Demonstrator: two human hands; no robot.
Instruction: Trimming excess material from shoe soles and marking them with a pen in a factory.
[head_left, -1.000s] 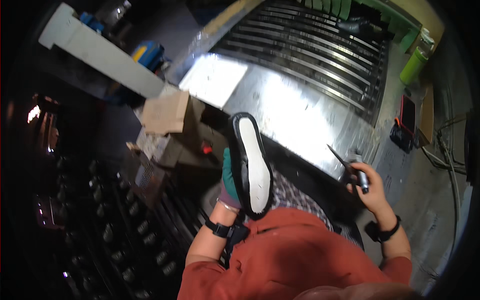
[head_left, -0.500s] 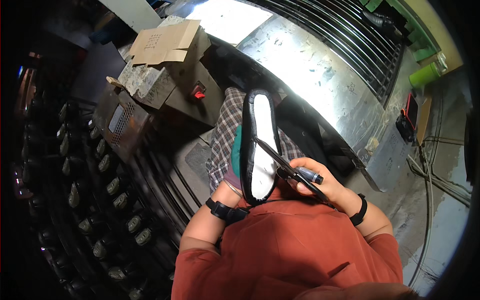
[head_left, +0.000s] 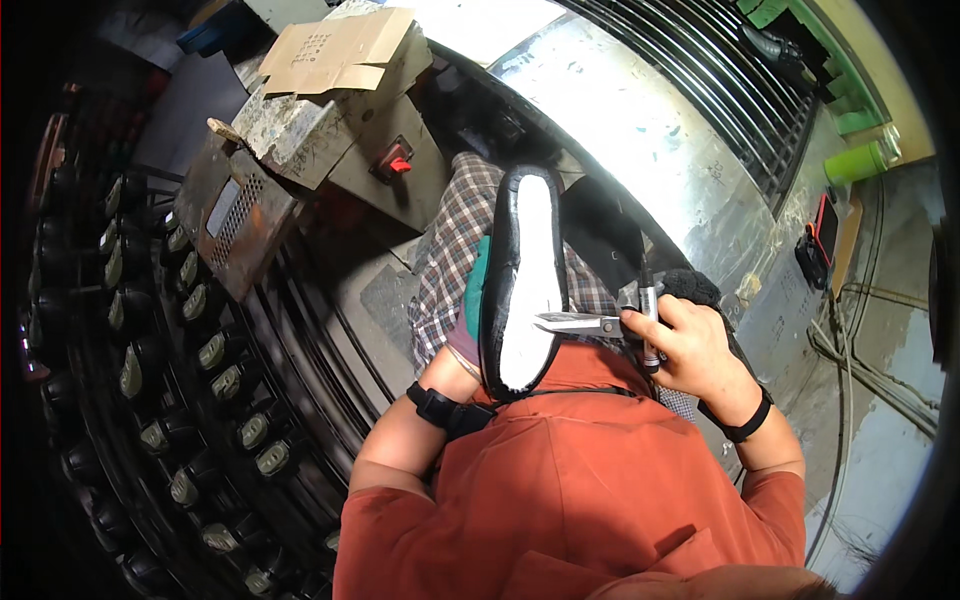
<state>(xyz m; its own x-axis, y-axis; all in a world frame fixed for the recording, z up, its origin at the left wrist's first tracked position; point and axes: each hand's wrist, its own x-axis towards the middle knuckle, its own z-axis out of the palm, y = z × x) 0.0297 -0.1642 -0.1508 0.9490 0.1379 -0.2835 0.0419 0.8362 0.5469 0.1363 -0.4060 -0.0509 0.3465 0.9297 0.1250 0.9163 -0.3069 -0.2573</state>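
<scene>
A black shoe upper [head_left: 494,285] stands out in front of me with its underside turned up, showing a long white sole lining [head_left: 530,280]. My left hand [head_left: 476,292], in a green and purple glove, grips it from the left and below; most of the fingers are hidden behind it. In my bare right hand [head_left: 692,345] is a pair of scissors [head_left: 585,323], its silver blades pointing left over the lower part of the white lining. Whether the tips touch it I cannot tell. The same hand also holds a marker pen [head_left: 650,332], roughly upright.
Racks of dark shoes [head_left: 225,382] fill the left side. A metal box with a red switch [head_left: 400,163] stands ahead, cardboard [head_left: 335,50] on top. Beyond my knees is a shiny metal table [head_left: 610,130] beside a roller bed [head_left: 700,75]. A green bottle [head_left: 855,162] is at right.
My right hand has shifted right and turned, so the scissors now lie nearly level with their blades lower on the lining. The pen has swung upright. The shoe upper stays in my left hand.
</scene>
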